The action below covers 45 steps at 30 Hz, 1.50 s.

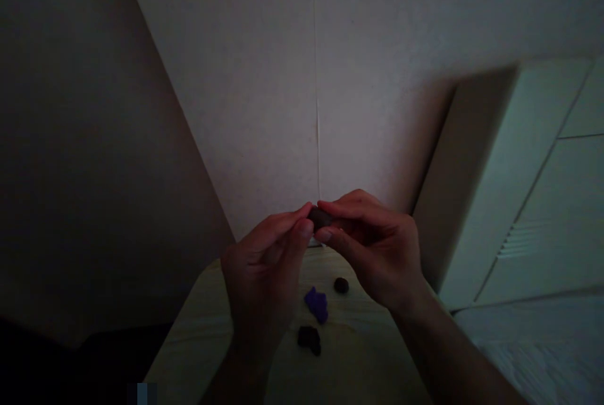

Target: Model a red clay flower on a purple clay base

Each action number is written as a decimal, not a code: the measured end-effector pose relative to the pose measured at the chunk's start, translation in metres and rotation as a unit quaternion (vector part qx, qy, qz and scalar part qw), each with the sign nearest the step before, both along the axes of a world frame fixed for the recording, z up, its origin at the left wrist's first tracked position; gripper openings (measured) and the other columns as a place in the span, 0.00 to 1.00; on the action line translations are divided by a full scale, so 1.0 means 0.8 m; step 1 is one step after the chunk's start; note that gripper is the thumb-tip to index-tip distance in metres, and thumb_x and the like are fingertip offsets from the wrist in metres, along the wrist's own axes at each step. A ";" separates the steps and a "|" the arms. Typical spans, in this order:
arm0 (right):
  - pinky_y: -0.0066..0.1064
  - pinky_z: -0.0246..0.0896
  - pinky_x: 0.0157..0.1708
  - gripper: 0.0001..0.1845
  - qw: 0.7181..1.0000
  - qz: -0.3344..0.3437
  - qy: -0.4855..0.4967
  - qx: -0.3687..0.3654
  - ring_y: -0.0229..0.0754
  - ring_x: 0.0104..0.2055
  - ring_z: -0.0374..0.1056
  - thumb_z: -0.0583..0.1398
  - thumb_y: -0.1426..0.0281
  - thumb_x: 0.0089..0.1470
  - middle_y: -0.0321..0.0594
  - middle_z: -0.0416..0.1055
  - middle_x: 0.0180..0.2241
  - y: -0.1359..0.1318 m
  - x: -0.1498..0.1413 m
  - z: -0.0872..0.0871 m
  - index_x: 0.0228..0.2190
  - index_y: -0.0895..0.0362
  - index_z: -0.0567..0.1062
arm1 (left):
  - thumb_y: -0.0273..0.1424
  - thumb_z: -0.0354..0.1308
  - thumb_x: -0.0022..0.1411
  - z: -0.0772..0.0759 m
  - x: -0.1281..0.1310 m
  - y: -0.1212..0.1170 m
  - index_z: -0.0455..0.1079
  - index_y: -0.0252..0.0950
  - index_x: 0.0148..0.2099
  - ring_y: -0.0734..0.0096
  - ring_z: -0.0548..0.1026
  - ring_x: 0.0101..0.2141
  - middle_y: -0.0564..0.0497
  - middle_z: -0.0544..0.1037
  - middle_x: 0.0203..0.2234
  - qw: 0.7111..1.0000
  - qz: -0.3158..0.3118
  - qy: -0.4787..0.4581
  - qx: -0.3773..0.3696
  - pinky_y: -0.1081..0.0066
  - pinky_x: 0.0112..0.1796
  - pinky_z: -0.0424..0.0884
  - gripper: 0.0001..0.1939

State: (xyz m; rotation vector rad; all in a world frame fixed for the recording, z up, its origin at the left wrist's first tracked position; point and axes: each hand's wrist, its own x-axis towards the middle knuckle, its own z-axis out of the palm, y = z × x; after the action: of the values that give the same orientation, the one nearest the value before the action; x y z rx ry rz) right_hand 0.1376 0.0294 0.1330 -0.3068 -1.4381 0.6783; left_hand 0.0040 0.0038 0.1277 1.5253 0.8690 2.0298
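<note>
One dark lump [321,219] mid-pinch, the rest lying loose
So the left hand [264,266] and right hand [394,254] are both gripping that lump by the fingertips, just below the middle of the frame. Under them on the desk [363,355]: a roundish dark blob [341,285], a ragged purple piece [317,305], then an uneven dark bit [309,339] lowest. Looks partway at best imo, nothing seems finished, and those three aren't joined up. Too dim to tell the lump's exact shape.

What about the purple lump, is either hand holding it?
No, the purple lump lies on the table, while the left hand and right hand pinch a dark piece.
</note>
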 end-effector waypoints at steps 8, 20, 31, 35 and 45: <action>0.33 0.74 0.36 0.16 0.991 -0.104 -0.054 0.070 0.38 0.36 0.74 0.71 0.79 0.51 0.39 0.76 0.36 0.010 0.000 -0.010 0.42 0.51 0.84 | 0.31 0.71 0.57 0.012 -0.002 -0.002 0.83 0.42 0.45 0.62 0.85 0.39 0.50 0.86 0.39 0.996 -0.001 0.035 -0.083 0.68 0.42 0.83 0.13; 0.32 0.77 0.40 0.17 0.952 -0.225 -0.134 0.157 0.40 0.39 0.76 0.67 0.78 0.56 0.41 0.78 0.40 0.009 0.001 -0.010 0.46 0.52 0.81 | 0.29 0.69 0.59 0.009 0.004 0.004 0.83 0.39 0.44 0.62 0.85 0.40 0.48 0.86 0.39 0.998 -0.016 0.000 -0.068 0.68 0.42 0.84 0.10; 0.33 0.80 0.44 0.14 0.999 -0.033 -0.015 0.002 0.40 0.43 0.78 0.67 0.76 0.57 0.39 0.80 0.42 0.006 -0.002 -0.006 0.44 0.50 0.83 | 0.30 0.70 0.59 0.003 -0.001 0.009 0.83 0.41 0.39 0.66 0.84 0.39 0.52 0.86 0.36 0.999 0.045 0.004 -0.022 0.68 0.44 0.83 0.05; 0.30 0.79 0.41 0.14 0.999 -0.040 0.013 0.008 0.38 0.41 0.78 0.70 0.78 0.53 0.37 0.80 0.39 0.007 -0.003 -0.003 0.40 0.50 0.84 | 0.29 0.70 0.59 0.002 0.004 0.004 0.83 0.43 0.41 0.68 0.84 0.39 0.52 0.86 0.37 0.998 0.063 0.008 -0.025 0.70 0.44 0.83 0.07; 0.33 0.78 0.43 0.14 0.995 -0.094 0.000 0.042 0.40 0.45 0.77 0.66 0.79 0.57 0.40 0.81 0.43 -0.002 -0.003 -0.001 0.40 0.49 0.85 | 0.27 0.70 0.59 0.007 0.009 -0.002 0.83 0.43 0.44 0.67 0.83 0.43 0.52 0.84 0.42 0.995 0.085 0.035 0.043 0.70 0.45 0.82 0.10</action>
State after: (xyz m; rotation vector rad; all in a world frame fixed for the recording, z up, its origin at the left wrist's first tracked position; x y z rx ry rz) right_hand 0.1354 0.0278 0.1324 -0.3716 -1.4138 0.4639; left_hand 0.0113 0.0026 0.1334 1.6256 0.9801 2.1707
